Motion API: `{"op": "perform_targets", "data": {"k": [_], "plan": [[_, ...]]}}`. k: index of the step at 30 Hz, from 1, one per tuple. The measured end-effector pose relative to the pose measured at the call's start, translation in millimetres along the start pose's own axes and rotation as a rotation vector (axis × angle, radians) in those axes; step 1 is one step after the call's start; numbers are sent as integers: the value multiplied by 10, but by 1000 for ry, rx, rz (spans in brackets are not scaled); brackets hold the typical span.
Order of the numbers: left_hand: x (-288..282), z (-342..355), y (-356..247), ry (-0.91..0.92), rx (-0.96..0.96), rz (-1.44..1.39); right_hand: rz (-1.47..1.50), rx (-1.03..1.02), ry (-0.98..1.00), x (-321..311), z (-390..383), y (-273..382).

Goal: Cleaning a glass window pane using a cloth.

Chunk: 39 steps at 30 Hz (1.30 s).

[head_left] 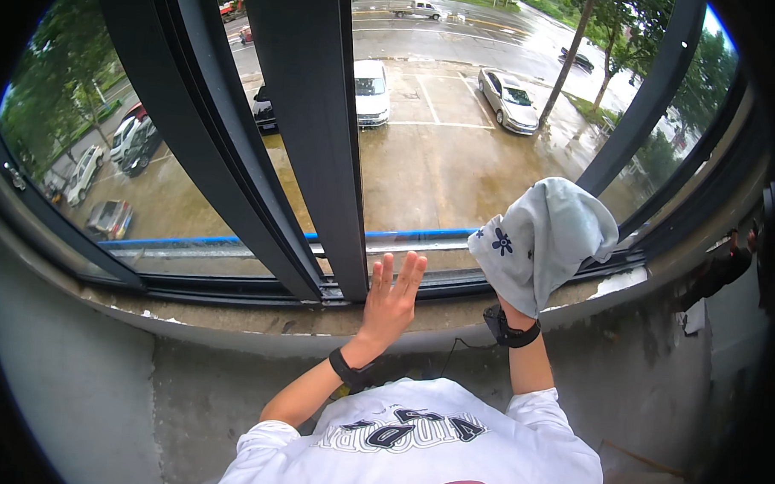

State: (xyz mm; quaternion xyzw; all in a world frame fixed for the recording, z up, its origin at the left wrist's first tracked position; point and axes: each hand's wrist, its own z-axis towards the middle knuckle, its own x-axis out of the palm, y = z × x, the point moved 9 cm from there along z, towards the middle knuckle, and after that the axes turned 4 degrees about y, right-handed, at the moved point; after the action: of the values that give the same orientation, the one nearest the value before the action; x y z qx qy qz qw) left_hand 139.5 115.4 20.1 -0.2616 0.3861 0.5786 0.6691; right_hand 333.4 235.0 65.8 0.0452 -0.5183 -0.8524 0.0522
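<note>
My left hand (390,306) is raised, its fingers stretched out, just right of a dark vertical window frame (323,137). It holds nothing; whether the fingertips touch the glass (437,180) I cannot tell. A pale grey-blue cloth (550,235) with a small dark flower print covers my right hand (515,313), held up before the right part of the window. Only the base of that hand shows, and the fingers are hidden in the cloth's folds. Each wrist wears a black band.
Below the window runs a rough concrete sill (223,316), with white patches (621,283) at its right end. A bare grey wall (68,359) curves round on the left. Outside, beyond a blue rail (336,235), are parked cars (508,101) and a wet road.
</note>
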Motion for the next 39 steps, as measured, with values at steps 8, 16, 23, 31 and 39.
{"op": "perform_targets", "data": {"k": [8, 16, 23, 31, 39], "plan": [[-948, -211, 802, -500, -422, -399, 1178, -69, 241, 195, -95, 426], [-861, 113, 1313, -488, -423, -899, 1222, 6, 9, -129, -227, 286], [-462, 350, 1304, -333, -370, -1241, 1032, -69, 99, -839, -113, 443], [-344, 378, 1228, -279, -396, -1392, 752, -134, 227, -740, 1107, 934], [-382, 407, 1179, -330, -416, -1322, 401, -224, 85, 172, 780, 1213]]}}
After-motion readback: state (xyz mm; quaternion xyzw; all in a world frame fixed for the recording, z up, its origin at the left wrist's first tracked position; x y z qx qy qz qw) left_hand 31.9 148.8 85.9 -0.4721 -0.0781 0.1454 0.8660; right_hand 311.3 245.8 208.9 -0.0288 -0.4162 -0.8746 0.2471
